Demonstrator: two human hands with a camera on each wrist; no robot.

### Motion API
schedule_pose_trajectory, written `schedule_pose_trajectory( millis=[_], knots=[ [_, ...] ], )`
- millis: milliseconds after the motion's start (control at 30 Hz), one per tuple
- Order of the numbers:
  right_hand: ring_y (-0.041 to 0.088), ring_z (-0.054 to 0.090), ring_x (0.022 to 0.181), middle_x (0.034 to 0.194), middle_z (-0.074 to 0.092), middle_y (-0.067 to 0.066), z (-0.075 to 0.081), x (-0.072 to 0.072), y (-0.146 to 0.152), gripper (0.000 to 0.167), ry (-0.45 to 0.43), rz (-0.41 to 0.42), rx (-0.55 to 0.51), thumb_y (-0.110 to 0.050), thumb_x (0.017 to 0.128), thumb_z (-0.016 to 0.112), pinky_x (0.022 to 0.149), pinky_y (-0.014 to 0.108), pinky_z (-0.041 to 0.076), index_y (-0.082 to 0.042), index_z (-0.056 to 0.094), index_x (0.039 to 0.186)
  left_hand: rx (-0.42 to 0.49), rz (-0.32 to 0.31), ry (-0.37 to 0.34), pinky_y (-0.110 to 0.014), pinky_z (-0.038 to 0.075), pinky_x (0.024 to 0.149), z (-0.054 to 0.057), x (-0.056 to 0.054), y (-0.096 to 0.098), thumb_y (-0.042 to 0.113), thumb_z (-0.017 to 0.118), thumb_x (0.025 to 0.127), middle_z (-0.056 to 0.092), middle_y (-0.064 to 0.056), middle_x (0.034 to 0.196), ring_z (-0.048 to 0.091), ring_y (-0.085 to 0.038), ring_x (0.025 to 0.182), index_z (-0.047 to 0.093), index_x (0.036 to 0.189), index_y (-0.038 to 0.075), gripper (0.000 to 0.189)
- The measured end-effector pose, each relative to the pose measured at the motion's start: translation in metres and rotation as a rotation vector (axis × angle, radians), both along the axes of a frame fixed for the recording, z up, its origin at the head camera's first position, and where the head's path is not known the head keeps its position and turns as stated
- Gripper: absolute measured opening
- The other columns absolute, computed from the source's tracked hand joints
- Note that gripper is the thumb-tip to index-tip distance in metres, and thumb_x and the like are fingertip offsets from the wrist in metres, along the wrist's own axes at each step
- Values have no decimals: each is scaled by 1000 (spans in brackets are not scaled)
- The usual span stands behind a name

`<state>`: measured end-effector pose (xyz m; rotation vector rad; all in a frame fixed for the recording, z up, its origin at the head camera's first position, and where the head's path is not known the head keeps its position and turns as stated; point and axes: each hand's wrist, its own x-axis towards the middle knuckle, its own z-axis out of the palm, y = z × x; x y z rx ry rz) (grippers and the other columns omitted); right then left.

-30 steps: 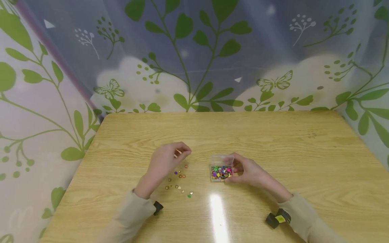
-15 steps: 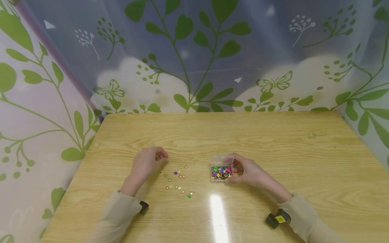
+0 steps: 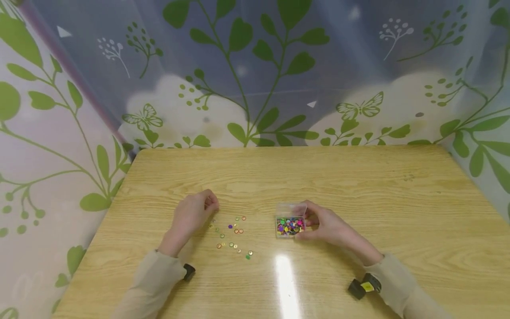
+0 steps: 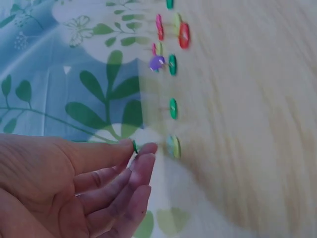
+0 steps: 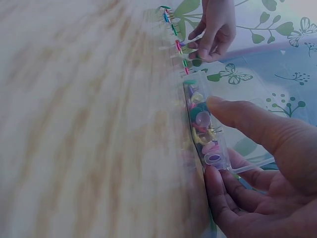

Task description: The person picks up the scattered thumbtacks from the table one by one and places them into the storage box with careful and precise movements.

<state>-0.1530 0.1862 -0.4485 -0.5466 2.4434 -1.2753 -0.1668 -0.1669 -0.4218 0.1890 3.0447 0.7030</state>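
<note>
My left hand [image 3: 193, 213] hovers over the left of the table, just beyond the scattered thumbtacks. Between its thumb and fingertips it pinches a green thumbtack [image 4: 134, 146], seen edge-on in the left wrist view. With thumb and fingers, my right hand [image 3: 326, 226] grips the right side of a small clear plastic box [image 3: 288, 209], its hinged lid tipped back. Mixed coloured thumbtacks [image 5: 202, 119] fill the box. Several loose thumbtacks lie with their points up, among them a red one [image 4: 184, 35], a purple one [image 4: 157, 63] and a green one [image 4: 173, 108].
The wood-grain table [image 3: 358, 173] runs back to a curtain [image 3: 223, 119] printed with leaves and butterflies. Loose thumbtacks [image 3: 239, 251] spread between the left hand and the box. A black wrist camera [image 3: 357, 289] sits at the right sleeve, close over the table.
My left hand has moved left, away from the box, uncovering thumbtacks on the table, and has stayed nearly still over the last half second. The right hand and box have not moved.
</note>
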Motion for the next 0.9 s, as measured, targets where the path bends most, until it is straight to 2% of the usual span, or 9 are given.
schedule_pose_trajectory(
  millis=[133,300,367,567,700,900],
  knots=[
    [23,64,99,109,58,13,1,0,0,65,0,-3,0,-19,79,88,97,44,55,-4,55,132,8,-43,45,-28,49,57,4,4,12,19,74,93,73,-2,85,63,-14,68,69,93,13,8],
    [21,63,98,109,58,12,1,0,0,65,-9,1,-9,-19,79,88,97,45,54,-4,55,133,68,-116,34,-28,53,63,7,11,34,16,80,87,72,5,80,67,-10,72,72,91,15,9],
    [21,63,98,109,58,12,1,0,0,65,-10,3,-11,-19,79,88,97,45,54,-4,55,133,93,-157,35,-28,54,66,8,14,44,15,82,85,72,7,79,67,-8,72,74,89,17,9],
    [21,63,98,110,59,12,1,-1,-1,64,-7,6,-15,-20,80,87,96,44,54,-4,55,133,118,-303,79,-24,51,60,13,22,73,18,82,86,73,8,78,66,-6,70,75,88,19,8],
    [22,64,99,112,60,12,1,-1,-1,63,-2,8,-18,-20,80,87,96,44,54,-4,55,132,139,-378,64,-23,51,61,15,25,89,19,80,88,74,8,82,67,-7,73,75,92,19,6],
    [22,64,100,116,62,13,0,-1,0,63,11,23,-22,-19,80,87,94,43,56,-4,56,133,198,-459,33,-19,52,65,16,27,108,20,78,90,75,6,88,67,-6,74,77,99,17,10]
  ],
)
